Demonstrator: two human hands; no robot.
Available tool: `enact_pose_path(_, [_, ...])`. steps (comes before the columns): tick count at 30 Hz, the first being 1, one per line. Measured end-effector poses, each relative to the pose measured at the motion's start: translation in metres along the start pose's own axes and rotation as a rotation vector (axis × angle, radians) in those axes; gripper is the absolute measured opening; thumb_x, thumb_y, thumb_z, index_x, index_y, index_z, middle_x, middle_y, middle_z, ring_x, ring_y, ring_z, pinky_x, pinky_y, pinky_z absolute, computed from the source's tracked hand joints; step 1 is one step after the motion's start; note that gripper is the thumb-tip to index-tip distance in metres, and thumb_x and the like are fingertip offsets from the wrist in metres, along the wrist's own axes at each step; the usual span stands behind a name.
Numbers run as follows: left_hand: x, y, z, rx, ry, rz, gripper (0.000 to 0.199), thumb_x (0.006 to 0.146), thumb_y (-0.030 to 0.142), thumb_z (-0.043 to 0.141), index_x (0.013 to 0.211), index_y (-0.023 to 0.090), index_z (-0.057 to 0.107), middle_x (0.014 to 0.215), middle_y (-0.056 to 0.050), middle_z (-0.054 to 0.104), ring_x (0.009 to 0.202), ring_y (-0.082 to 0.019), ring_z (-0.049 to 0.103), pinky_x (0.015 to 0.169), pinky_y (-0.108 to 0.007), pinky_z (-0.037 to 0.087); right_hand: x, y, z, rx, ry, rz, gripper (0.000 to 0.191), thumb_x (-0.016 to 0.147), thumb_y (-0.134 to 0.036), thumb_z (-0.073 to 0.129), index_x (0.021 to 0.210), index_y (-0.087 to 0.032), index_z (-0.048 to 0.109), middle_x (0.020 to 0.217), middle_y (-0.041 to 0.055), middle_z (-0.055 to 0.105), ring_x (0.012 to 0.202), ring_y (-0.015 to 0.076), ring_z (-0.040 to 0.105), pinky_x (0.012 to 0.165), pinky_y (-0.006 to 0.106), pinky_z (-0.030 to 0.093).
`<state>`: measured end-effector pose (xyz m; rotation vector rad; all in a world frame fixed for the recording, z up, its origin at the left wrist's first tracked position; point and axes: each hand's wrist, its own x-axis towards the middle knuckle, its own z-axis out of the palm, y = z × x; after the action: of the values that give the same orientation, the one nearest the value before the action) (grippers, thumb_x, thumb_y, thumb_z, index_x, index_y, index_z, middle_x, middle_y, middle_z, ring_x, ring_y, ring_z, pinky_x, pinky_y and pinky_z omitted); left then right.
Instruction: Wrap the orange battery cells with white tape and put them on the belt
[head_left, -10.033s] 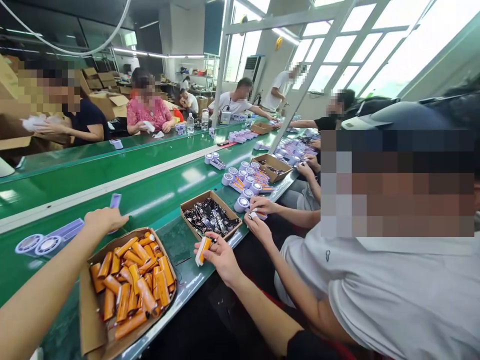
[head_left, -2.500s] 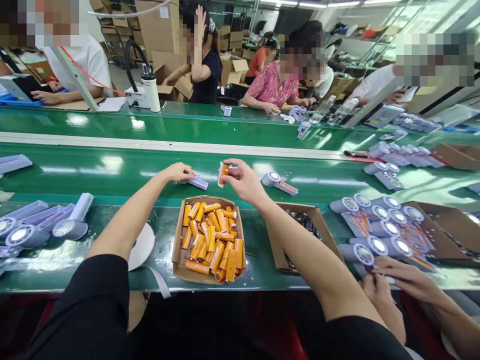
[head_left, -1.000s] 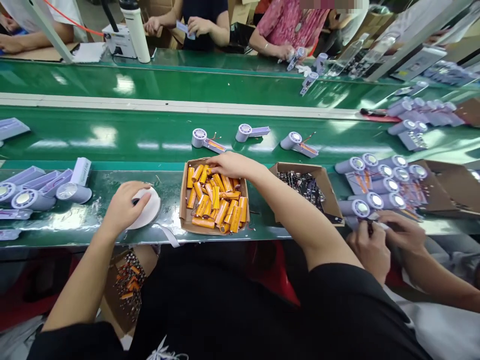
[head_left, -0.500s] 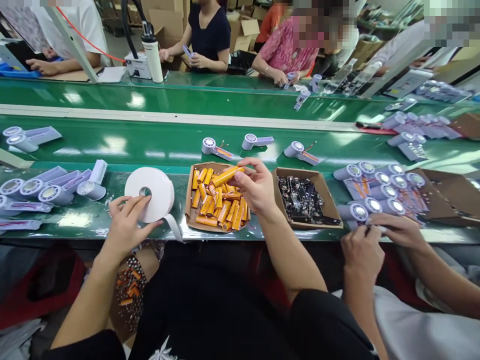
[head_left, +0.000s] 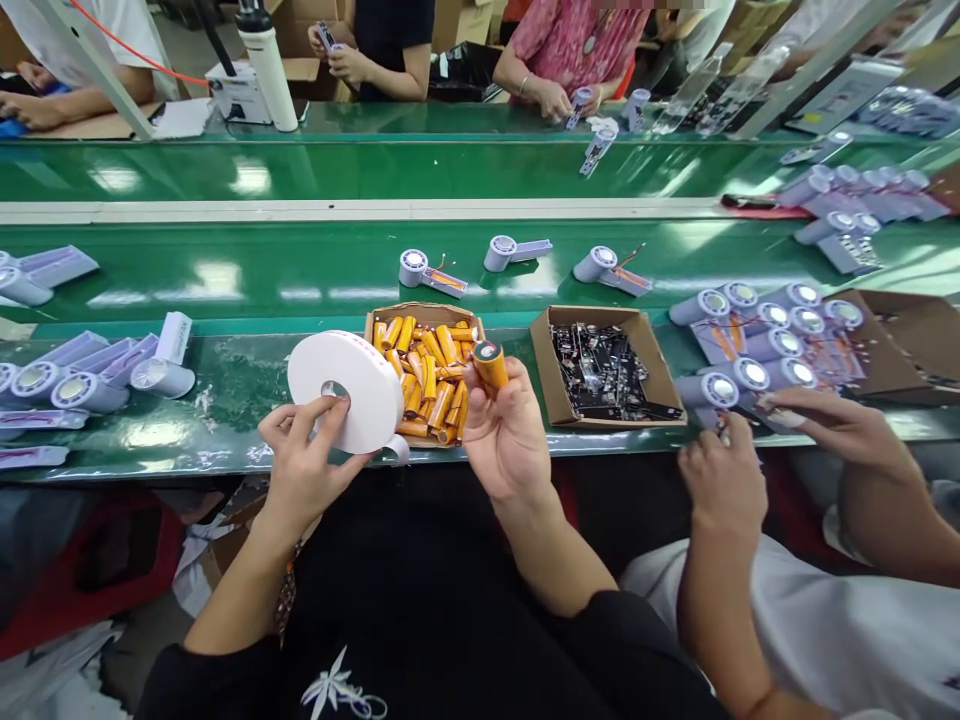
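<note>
My left hand (head_left: 311, 465) grips a wide white roll of tape (head_left: 367, 385), fingers at its centre hole and thumb under its lower edge. A short loose end of tape hangs at the roll's lower right. Held up in the fingers of my right hand (head_left: 514, 440) is an orange-wrapped cylindrical battery (head_left: 491, 366), its dark round end facing up towards me. Behind both hands stands a cardboard box (head_left: 480, 322) of similar orange batteries (head_left: 427, 375), partly hidden by the roll and my right hand.
Right of my hand stands a box (head_left: 551, 400) of black circuit boards (head_left: 600, 370). Lilac handheld fan bodies (head_left: 90, 385) lie at left, others (head_left: 772, 335) at right. More fan parts (head_left: 412, 268) rest on the green conveyor (head_left: 300, 270). A co-worker's hands (head_left: 724, 480) work close on my right.
The tape roll has moved right and been lifted nearer the battery box. My right hand has drawn the battery back towards me and turned it end-up. The view has shifted slightly.
</note>
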<state>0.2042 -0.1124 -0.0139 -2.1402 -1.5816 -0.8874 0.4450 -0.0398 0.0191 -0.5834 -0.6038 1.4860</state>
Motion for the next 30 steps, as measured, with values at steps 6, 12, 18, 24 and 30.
enact_pose_path(6, [0.0, 0.01, 0.002, 0.019, -0.043, 0.04, 0.065, 0.091, 0.02, 0.085, 0.151, 0.019, 0.059, 0.128, -0.017, 0.072, 0.117, -0.035, 0.048, 0.099, -0.044, 0.042, -0.004, 0.024, -0.013, -0.509, 0.071, -0.463, 0.029, 0.087, -0.046, 0.094, 0.105, -0.026, 0.083, 0.097, 0.0022, 0.088, 0.086, 0.0222, 0.086, 0.079, 0.031, 0.073])
enact_pose_path(12, [0.0, 0.015, 0.004, 0.027, -0.033, 0.079, 0.064, 0.092, 0.016, 0.084, 0.152, 0.021, 0.062, 0.124, -0.013, 0.075, 0.115, -0.032, 0.051, 0.098, -0.042, 0.042, 0.001, 0.035, -0.019, -0.888, 0.139, -0.668, 0.031, 0.101, -0.05, 0.074, 0.103, -0.024, 0.091, 0.096, 0.0078, 0.089, 0.076, 0.0259, 0.086, 0.07, 0.035, 0.071])
enact_pose_path(18, [-0.002, 0.019, 0.009, 0.029, -0.036, 0.089, 0.072, 0.092, 0.017, 0.085, 0.159, 0.022, 0.058, 0.123, -0.012, 0.076, 0.114, -0.032, 0.051, 0.097, -0.042, 0.041, -0.004, 0.045, -0.021, -0.948, 0.161, -0.677, 0.035, 0.107, -0.047, 0.066, 0.11, -0.022, 0.09, 0.098, 0.0076, 0.089, 0.08, 0.0263, 0.087, 0.072, 0.036, 0.073])
enact_pose_path(24, [0.009, 0.015, 0.004, 0.087, 0.029, 0.111, 0.091, 0.09, 0.014, 0.086, 0.17, 0.027, 0.047, 0.118, -0.009, 0.08, 0.109, -0.031, 0.049, 0.094, -0.043, 0.04, -0.002, 0.039, -0.031, -1.028, -0.107, -0.688, 0.034, 0.108, -0.04, 0.069, 0.135, -0.025, 0.083, 0.121, 0.0104, 0.086, 0.103, 0.0279, 0.087, 0.095, 0.039, 0.072])
enact_pose_path(30, [0.018, 0.01, -0.001, 0.098, 0.017, 0.127, 0.094, 0.091, 0.013, 0.084, 0.173, 0.032, 0.042, 0.118, -0.007, 0.081, 0.11, -0.031, 0.045, 0.093, -0.043, 0.039, 0.01, 0.006, -0.037, -1.205, -0.283, -0.723, 0.032, 0.097, -0.031, 0.085, 0.128, -0.023, 0.086, 0.112, 0.0083, 0.088, 0.09, 0.0238, 0.087, 0.089, 0.031, 0.072])
